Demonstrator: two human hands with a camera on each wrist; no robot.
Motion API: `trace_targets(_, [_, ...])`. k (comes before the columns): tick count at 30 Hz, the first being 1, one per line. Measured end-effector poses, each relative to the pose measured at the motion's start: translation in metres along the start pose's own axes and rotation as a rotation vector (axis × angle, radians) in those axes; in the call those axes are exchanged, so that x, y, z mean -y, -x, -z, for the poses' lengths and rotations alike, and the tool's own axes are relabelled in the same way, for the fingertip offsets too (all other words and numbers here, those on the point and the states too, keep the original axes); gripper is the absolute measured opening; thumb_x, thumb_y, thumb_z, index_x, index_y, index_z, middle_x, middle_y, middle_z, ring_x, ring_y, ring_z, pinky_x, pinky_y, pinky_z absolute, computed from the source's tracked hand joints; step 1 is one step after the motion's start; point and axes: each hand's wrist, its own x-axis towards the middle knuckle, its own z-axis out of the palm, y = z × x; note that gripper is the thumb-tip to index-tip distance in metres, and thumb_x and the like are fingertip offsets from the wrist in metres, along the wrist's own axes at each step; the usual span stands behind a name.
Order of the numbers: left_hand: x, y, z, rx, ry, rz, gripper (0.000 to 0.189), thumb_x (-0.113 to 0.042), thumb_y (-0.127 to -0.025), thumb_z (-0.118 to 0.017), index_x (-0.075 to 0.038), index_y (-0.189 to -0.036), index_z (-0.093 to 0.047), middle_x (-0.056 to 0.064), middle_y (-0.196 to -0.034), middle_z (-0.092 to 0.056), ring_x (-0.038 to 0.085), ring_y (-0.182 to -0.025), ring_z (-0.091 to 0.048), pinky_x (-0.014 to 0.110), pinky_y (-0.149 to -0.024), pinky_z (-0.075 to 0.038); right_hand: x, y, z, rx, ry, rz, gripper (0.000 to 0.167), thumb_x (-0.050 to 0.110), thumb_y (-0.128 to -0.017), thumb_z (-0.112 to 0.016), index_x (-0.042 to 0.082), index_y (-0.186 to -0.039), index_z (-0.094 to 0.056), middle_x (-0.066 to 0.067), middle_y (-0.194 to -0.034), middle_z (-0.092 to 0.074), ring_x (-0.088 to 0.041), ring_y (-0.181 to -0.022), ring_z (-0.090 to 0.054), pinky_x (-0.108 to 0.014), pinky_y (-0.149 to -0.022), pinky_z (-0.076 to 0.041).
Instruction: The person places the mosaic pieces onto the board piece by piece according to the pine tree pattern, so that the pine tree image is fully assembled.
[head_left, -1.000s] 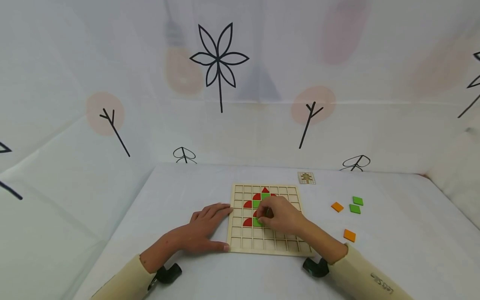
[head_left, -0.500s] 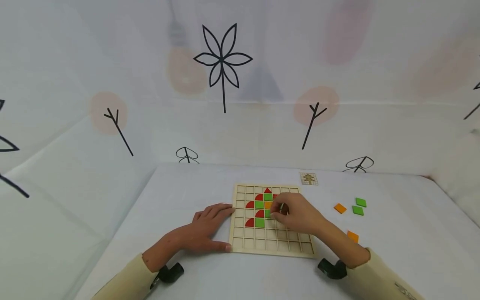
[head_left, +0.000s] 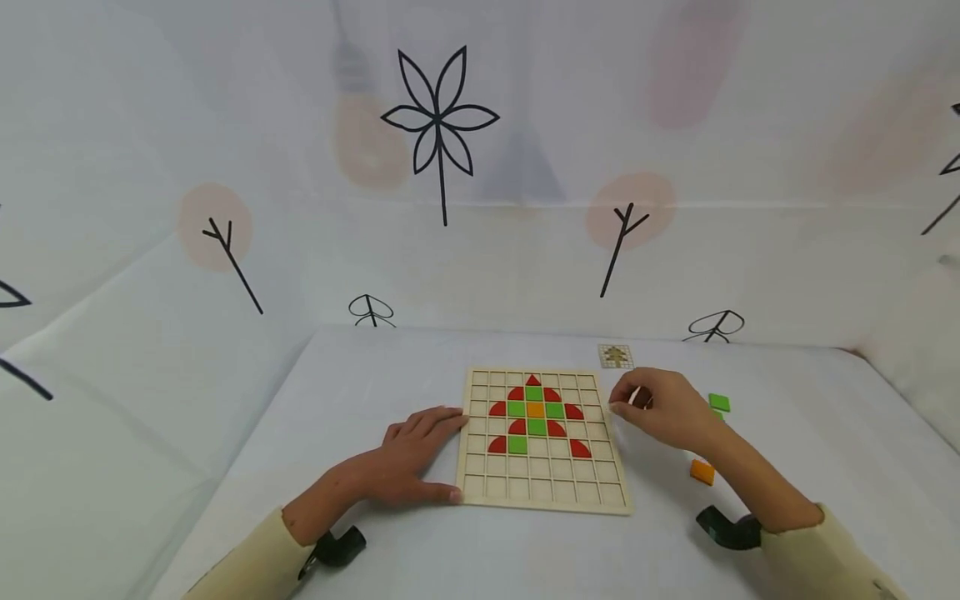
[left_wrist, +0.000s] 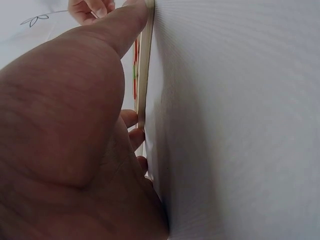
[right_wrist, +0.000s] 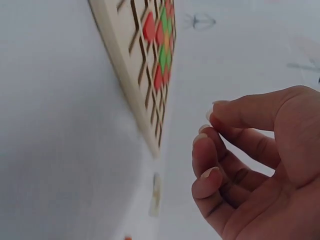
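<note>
A square wooden grid board [head_left: 480, 487] lies on the white table, with red, green and orange tiles forming a tree-like pattern. At its middle sits an orange square tile [head_left: 535, 409]; a red quarter-round tile [head_left: 581, 449] stands apart at the lower right. My left hand [head_left: 405, 460] rests at the board's left edge, fingers and thumb stretched out and touching it. Just beyond the right edge hovers my right hand [head_left: 667, 408], its fingers loosely bent. Nothing shows between thumb and fingertips of that right hand [right_wrist: 250, 165] in the right wrist view.
Right of the board lie a loose orange tile [head_left: 702, 472] and a loose green tile [head_left: 719, 402]; another green one is mostly covered by the right hand. A small card with a tree picture [head_left: 616, 357] lies behind the board. White printed cloth [head_left: 517, 267] hangs at the back.
My right hand has moved off the board to the right, uncovering the pattern's right side. It now covers the upper loose orange tile's spot. The left hand stays in place.
</note>
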Motion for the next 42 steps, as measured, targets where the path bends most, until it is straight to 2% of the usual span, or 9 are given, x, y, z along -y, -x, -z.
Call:
trace_targets(4, [0.000,0.001,0.000,-0.001,-0.001,-0.003,0.104,-0.076,-0.090,-0.067,-0.029,-0.170,-0.021,-0.006,-0.174,-0.017,0.026,-0.160,-0.015,0.060,-0.116,-0.027,-0.019,-0.002,0.015,-0.021,0.026,-0.086,0.003,0.013,-0.097,-0.076,0.011,-0.099,-0.075,-0.001,-0.090,-0.069,-0.018,-0.075,-0.059,-0.030,-0.060,-0.050])
trace_targets(7, [-0.001,0.002,0.002,-0.002,0.006,-0.006,0.104,-0.075,-0.090,-0.068,-0.028,-0.170,-0.021,-0.005,-0.174,-0.017,0.026,-0.160,-0.016,0.060,-0.116,-0.027,-0.035,-0.002,0.025,-0.030,0.047,-0.143,0.008,0.015,-0.098,-0.074,0.008,-0.103,-0.075,-0.004,-0.094,-0.070,-0.019,-0.075,-0.060,-0.032,-0.059,-0.052])
trace_targets(16, [-0.001,0.002,0.001,-0.007,0.005,-0.013,0.103,-0.074,-0.090,-0.068,-0.028,-0.170,-0.021,-0.004,-0.174,-0.018,0.026,-0.159,-0.016,0.060,-0.115,-0.028,-0.080,0.003,0.044,-0.095,0.106,-0.215,0.017,0.019,-0.099,-0.074,0.003,-0.106,-0.074,-0.011,-0.100,-0.072,-0.029,-0.089,-0.065,-0.033,-0.066,-0.051])
trace_targets(22, [0.000,0.001,0.000,-0.010,0.010,-0.020,0.103,-0.075,-0.090,-0.068,-0.028,-0.170,-0.022,-0.004,-0.174,-0.018,0.026,-0.159,-0.017,0.061,-0.115,-0.027,-0.102,0.010,0.054,-0.092,0.136,-0.326,0.030,0.026,-0.100,-0.072,-0.003,-0.110,-0.071,-0.020,-0.105,-0.071,-0.034,-0.091,-0.062,-0.035,-0.067,-0.051])
trace_targets(27, [-0.001,0.001,0.001,-0.009,0.012,-0.016,0.103,-0.074,-0.090,-0.069,-0.027,-0.170,-0.022,-0.004,-0.174,-0.018,0.027,-0.159,-0.017,0.061,-0.114,-0.028,-0.108,0.016,0.064,-0.034,0.162,-0.499,0.045,0.030,-0.098,-0.072,-0.012,-0.110,-0.062,-0.029,-0.102,-0.066,-0.040,-0.089,-0.059,-0.042,-0.069,-0.053])
trace_targets(30, [-0.001,0.001,0.001,-0.008,0.009,-0.013,0.103,-0.074,-0.090,-0.069,-0.028,-0.170,-0.022,-0.004,-0.174,-0.018,0.027,-0.159,-0.017,0.061,-0.115,-0.028,-0.107,0.017,0.068,0.027,0.166,-0.617,0.053,0.034,-0.098,-0.071,-0.016,-0.109,-0.058,-0.026,-0.094,-0.063,-0.040,-0.088,-0.058,-0.043,-0.071,-0.052])
trace_targets(32, [-0.001,0.001,0.001,-0.008,0.007,-0.014,0.103,-0.074,-0.090,-0.068,-0.028,-0.170,-0.022,-0.005,-0.174,-0.018,0.026,-0.159,-0.017,0.060,-0.115,-0.028,-0.105,0.016,0.068,0.060,0.174,-0.667,0.057,0.036,-0.098,-0.071,-0.018,-0.108,-0.056,-0.023,-0.089,-0.061,-0.039,-0.088,-0.056,-0.043,-0.072,-0.051])
trace_targets(37, [0.000,0.002,0.001,-0.012,0.011,-0.022,0.103,-0.075,-0.090,-0.068,-0.028,-0.170,-0.022,-0.005,-0.173,-0.018,0.025,-0.159,-0.017,0.060,-0.115,-0.028,-0.106,0.016,0.063,0.071,0.185,-0.691,0.058,0.037,-0.098,-0.072,-0.018,-0.104,-0.058,-0.022,-0.087,-0.059,-0.038,-0.087,-0.056,-0.043,-0.073,-0.050])
trace_targets(42, [0.000,0.002,0.001,-0.010,0.010,-0.020,0.103,-0.076,-0.090,-0.067,-0.029,-0.170,-0.021,-0.005,-0.174,-0.018,0.024,-0.159,-0.017,0.060,-0.115,-0.027,-0.108,0.012,0.059,0.061,0.166,-0.705,0.049,0.028,-0.097,-0.072,-0.018,-0.106,-0.060,-0.027,-0.093,-0.061,-0.041,-0.091,-0.057,-0.046,-0.075,-0.051])
